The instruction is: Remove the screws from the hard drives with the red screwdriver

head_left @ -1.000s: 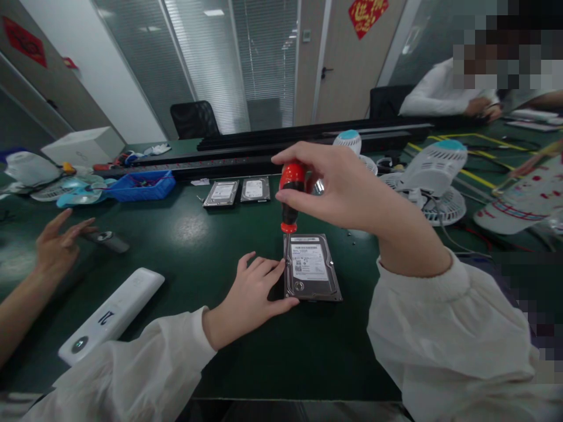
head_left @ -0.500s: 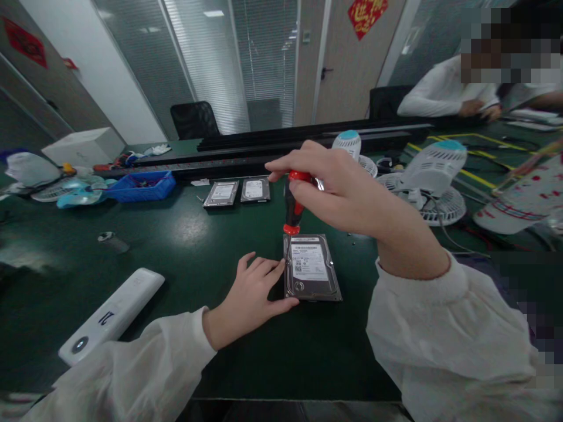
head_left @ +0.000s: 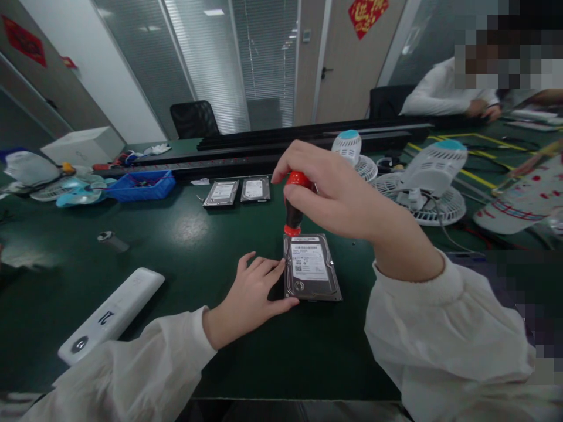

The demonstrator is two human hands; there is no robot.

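dark green table (head_left: 197, 234), hard drive (head_left: 311, 266), two more drives (head_left: 237, 191), white remote (head_left: 112, 313)

Dim ceiling light, glare on green table (head_left: 193, 228), bowed wide-angle edges.

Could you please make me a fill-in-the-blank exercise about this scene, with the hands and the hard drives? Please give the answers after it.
1. The right hand holds a screwdriver whose handle is black and ____.
2. The left hand lies flat against the ____ side of the drive.
3. Farther back lie ____ more drives.
4. The colour of the tray is ____.

Missing words: red; left; two; blue.
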